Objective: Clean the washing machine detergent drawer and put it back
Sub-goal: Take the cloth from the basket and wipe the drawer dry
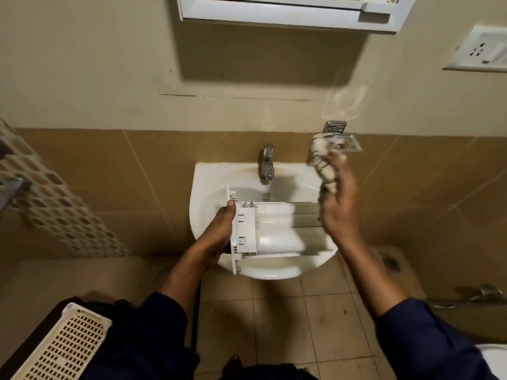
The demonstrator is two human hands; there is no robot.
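The detergent drawer (270,229) sat out over the white basin (208,171), long axis running left to right across the bowl, and the left hand (216,237) had it by the left end, where the front panel stood on edge, thumb up over the top corner and the fingers wrapped behind, clamped on the plastic. Over on the other side, the right hand (338,207) was up above the drawer's far right end, blurred, its fingers closed around a crumpled pale cloth (323,160) that hung near the wall-mounted soap holder (348,142) and just right of the tap (266,161). So here was the picture that mattered: the drawer's open compartments lay below and to the left of the cloth, and the right hand was the nearer one to them, with the left already busy steadying. My read was that the wipe would have to come down and leftward along that long axis, into the rounded white chambers. No water could be made out running from the tap
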